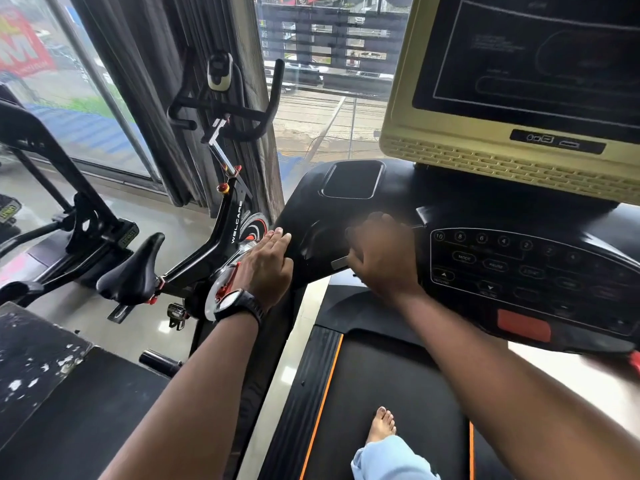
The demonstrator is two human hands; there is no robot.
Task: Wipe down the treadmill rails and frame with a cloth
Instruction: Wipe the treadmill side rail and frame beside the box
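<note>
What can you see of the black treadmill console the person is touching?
The console is black, smooth, plastic-looking. It has a rounded recessed tray at its left, a keypad of white-outlined buttons with numbers and MODE, and a red button below. A gold-framed dark screen stands above it. The left hand rests flat on its left edge, fingers straight. The blurred right hand lies curled beside the keypad; whether it holds a cloth is unclear.

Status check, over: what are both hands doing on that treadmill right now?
Left hand flat on treadmill console edge. Right hand blurred beside the keypad, grip unclear. No cloth visible. Nothing blocking.
</note>
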